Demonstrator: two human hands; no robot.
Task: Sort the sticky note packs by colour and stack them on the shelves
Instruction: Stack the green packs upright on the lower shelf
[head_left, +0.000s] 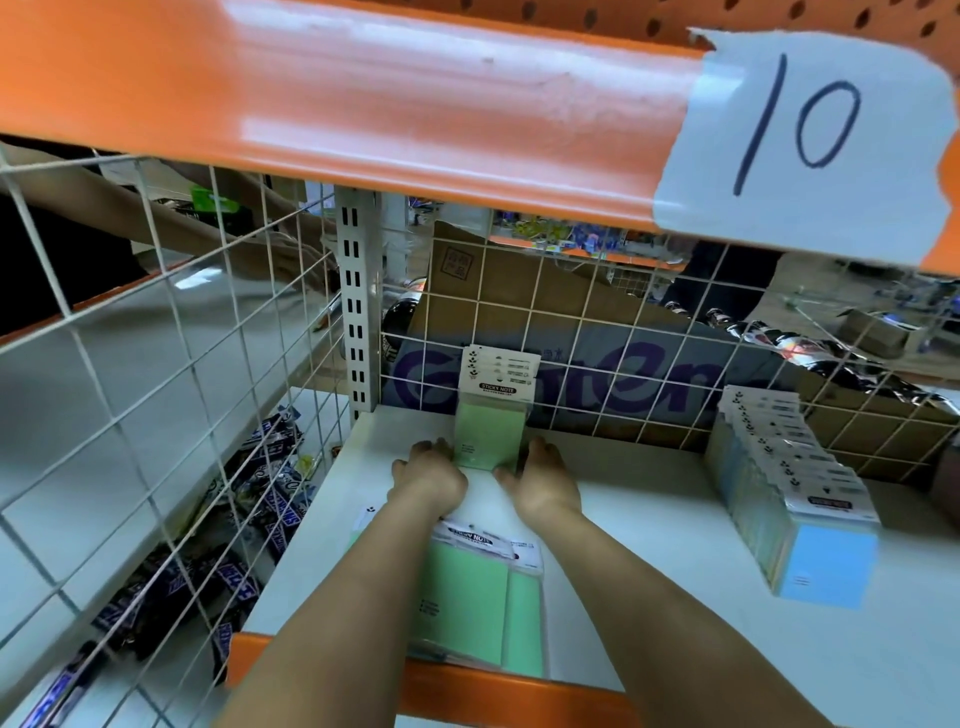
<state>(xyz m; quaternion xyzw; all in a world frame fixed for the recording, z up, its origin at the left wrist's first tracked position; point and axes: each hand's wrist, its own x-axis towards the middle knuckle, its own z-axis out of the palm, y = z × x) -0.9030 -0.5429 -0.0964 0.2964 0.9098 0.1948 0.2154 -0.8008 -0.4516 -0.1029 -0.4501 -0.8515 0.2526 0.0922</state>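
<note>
A small stack of green sticky note packs stands upright near the back of a white shelf, its white header cards leaning toward the wire grid behind. Both hands bracket it: the left hand presses against the stack's left side and the right hand against its right, each grip narrow, fingers laid along the packs' edges, though how far they curl round cannot be told. Nearer the shelf's orange front lip, more green packs lie flat beneath the forearms. At the right of the same shelf, well apart, a row of blue sticky note packs stands on edge. A paper label marked "10" is stuck to the orange shelf edge above. Beyond the wire side panel at left, wrapped chocolate bars are heaped on a lower level. A cardboard box stands behind the rear grid.
</note>
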